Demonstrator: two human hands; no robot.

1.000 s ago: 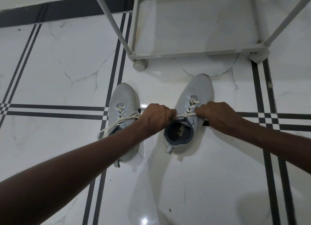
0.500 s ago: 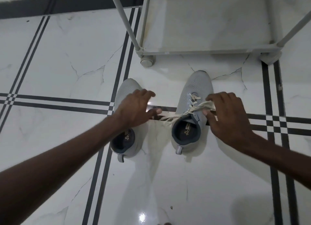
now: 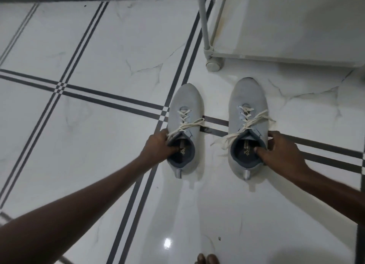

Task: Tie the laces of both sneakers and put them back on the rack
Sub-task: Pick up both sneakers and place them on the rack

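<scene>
Two light grey sneakers with cream laces stand side by side on the floor, toes pointing away from me. My left hand point(image 3: 158, 145) grips the collar of the left sneaker point(image 3: 184, 113), fingers inside its opening. My right hand point(image 3: 280, 151) grips the collar of the right sneaker point(image 3: 245, 97), thumb inside the opening. The right sneaker's laces point(image 3: 250, 121) lie in a knot with ends trailing left onto the floor. The left sneaker's laces point(image 3: 185, 123) cross over its tongue. The white rack point(image 3: 227, 54) stands just beyond the sneakers at the upper right.
The floor is glossy white marble tile point(image 3: 98, 46) with dark stripe lines. The rack's slanted post point(image 3: 203, 18) and its wheel point(image 3: 213, 65) sit close to the sneakers' toes. Toes of a foot point(image 3: 207, 258) show at the bottom edge.
Both hands let go of the right sneaker's laces. My left hand moved over to the left sneaker's collar and my right hand dropped to the right sneaker's collar. The view shifted left.
</scene>
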